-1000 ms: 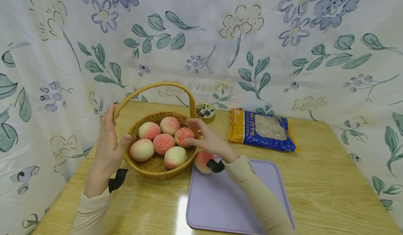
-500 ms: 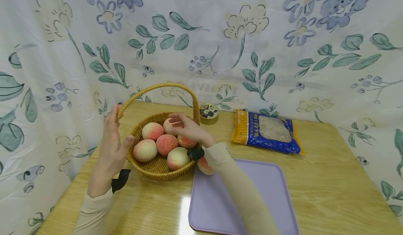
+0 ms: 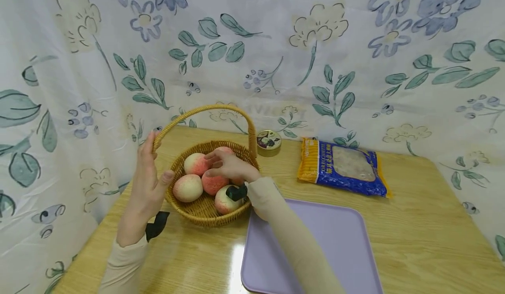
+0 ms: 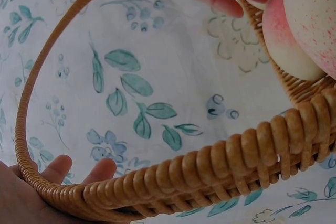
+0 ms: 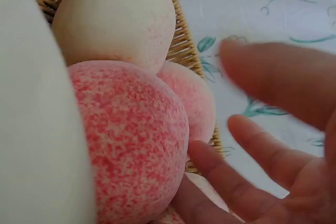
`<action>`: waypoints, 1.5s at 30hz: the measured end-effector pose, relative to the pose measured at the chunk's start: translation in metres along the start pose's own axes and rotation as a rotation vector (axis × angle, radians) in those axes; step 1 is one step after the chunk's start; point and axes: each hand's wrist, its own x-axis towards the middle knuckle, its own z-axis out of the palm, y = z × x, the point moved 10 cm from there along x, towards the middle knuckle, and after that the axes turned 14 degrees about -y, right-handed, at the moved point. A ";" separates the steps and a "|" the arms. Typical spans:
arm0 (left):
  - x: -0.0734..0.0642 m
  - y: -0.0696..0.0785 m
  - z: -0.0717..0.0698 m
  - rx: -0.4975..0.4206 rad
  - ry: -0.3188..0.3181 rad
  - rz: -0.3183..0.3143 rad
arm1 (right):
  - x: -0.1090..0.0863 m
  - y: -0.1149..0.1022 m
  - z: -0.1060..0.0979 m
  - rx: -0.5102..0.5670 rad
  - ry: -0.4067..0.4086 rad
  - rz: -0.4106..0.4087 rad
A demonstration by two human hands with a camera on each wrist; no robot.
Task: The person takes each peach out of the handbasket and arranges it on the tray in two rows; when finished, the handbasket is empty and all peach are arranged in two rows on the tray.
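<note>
Head view: Your left hand (image 3: 144,193) stands beside the round tan wicker basket (image 3: 207,219), its fingers extended against the slim, arched wicker handle (image 3: 215,107). Your right hand (image 3: 233,168) is over the basket, fingers slightly bent and thumb apart from them. Under that thumb lies the rounded pink-red peach (image 3: 213,186); just left of the fingertips lies the cream peach with a pink blush (image 3: 194,164). Other cream-and-pink peaches (image 3: 187,188) lie in the basket around these fingers. The flat lilac tray (image 3: 343,241) is under your right forearm, on the near side of the fingers. Beyond the fingers, to the right, are the round gold tin (image 3: 269,144) and the blue-and-yellow plastic bag (image 3: 347,168).

Left wrist view: The handle passes in front of your left hand; two fingertips (image 4: 56,169) project past it, uncurled.

Right wrist view: Your right thumb and fingers are spread. A large red-speckled peach (image 5: 131,140) is right beside the fingertips; whether they touch it, you cannot tell from this angle.
</note>
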 end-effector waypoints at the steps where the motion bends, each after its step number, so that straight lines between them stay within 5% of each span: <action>1: 0.000 0.000 0.001 -0.001 -0.002 0.002 | 0.000 0.000 0.000 -0.027 -0.013 0.007; 11: 0.000 0.003 0.006 -0.016 -0.004 -0.003 | 0.008 0.003 0.017 -0.265 -0.155 0.184; 15: 0.000 0.003 0.006 -0.014 0.001 -0.002 | 0.011 0.002 0.019 -0.340 -0.133 0.204; 31: -0.001 0.001 0.011 -0.040 -0.015 -0.005 | -0.003 -0.013 0.002 -0.283 0.007 0.030; 37: -0.001 0.003 0.005 -0.037 -0.001 0.009 | -0.025 -0.025 -0.025 -0.197 0.104 -0.049; 45: 0.001 -0.001 0.001 -0.025 -0.014 -0.019 | -0.069 -0.016 -0.047 -0.128 0.204 -0.073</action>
